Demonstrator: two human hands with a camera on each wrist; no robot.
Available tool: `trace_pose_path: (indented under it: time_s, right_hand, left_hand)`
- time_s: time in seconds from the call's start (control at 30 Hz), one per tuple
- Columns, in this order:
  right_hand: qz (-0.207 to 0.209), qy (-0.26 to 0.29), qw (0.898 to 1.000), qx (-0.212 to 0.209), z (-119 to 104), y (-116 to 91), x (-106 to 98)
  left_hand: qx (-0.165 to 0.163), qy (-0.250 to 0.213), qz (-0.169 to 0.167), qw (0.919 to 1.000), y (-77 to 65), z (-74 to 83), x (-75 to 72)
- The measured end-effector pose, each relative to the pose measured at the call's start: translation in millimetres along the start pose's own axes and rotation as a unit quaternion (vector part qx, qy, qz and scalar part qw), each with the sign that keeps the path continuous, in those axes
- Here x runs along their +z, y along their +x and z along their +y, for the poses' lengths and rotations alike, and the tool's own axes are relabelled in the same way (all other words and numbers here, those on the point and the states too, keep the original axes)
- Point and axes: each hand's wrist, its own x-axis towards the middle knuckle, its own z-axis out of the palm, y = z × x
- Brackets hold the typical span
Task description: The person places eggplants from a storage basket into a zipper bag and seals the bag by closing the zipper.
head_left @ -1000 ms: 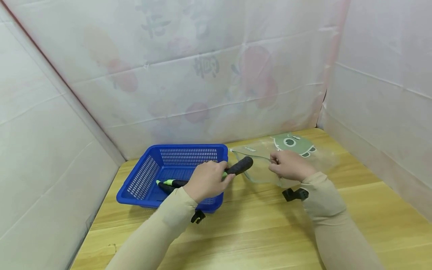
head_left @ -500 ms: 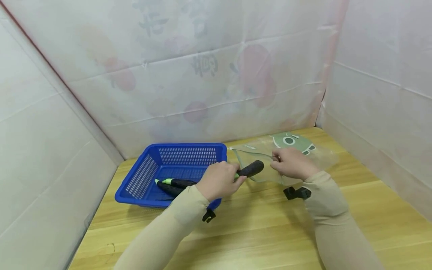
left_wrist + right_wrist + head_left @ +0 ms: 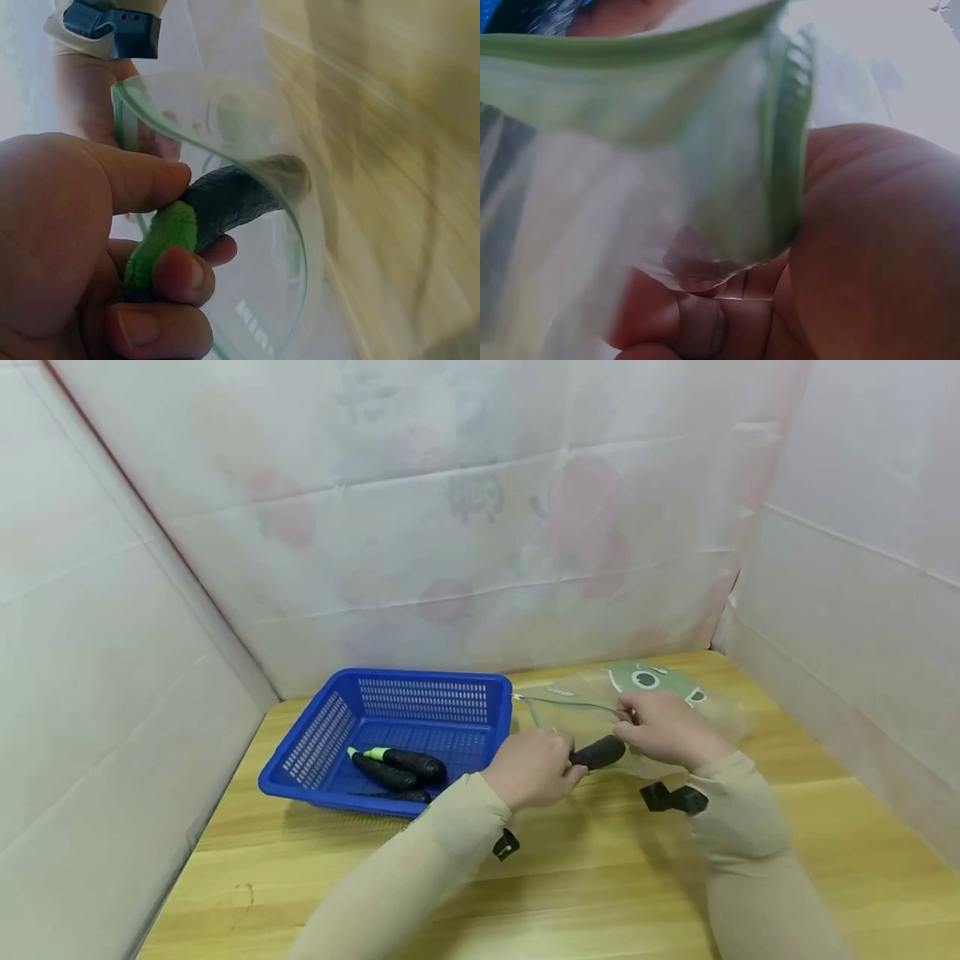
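My left hand grips a dark eggplant by its green stem end. In the left wrist view the far end of that eggplant lies inside the mouth of a clear zip bag with a green rim. The upper edge of the bag is pinched by my right hand, which keeps the mouth apart. Up close in the right wrist view, the fingers curl at the bag's green-edged corner. Several more eggplants lie in a blue basket on the left.
The wooden table carries both basket and bag. Behind it hangs a pale printed curtain, and white sheets close off the sides. A green cartoon print marks the bag's far part.
My left hand has moved right, away from the basket, taking the eggplant into the bag's mouth. The right hand still holds the bag's edge in nearly the same place.
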Motion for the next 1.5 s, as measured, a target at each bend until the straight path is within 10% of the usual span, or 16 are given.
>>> trace_pose_path:
  time_s: [0.57,1.17,1.5]
  right_hand:
    - [-0.004,-0.008,1.0,-0.014,4,-2,1]
    - [-0.005,-0.018,1.0,-0.01,-4,-9,-5]
    - [-0.006,-0.016,0.999,-0.027,-9,-12,-5]
  left_hand:
    - [-0.083,-0.162,0.09,0.9792,6.2,19.0,62.0]
    - [0.039,-0.123,0.147,0.9807,18.1,17.6,76.0]
    - [0.016,-0.145,0.094,0.9848,21.1,19.9,88.4]
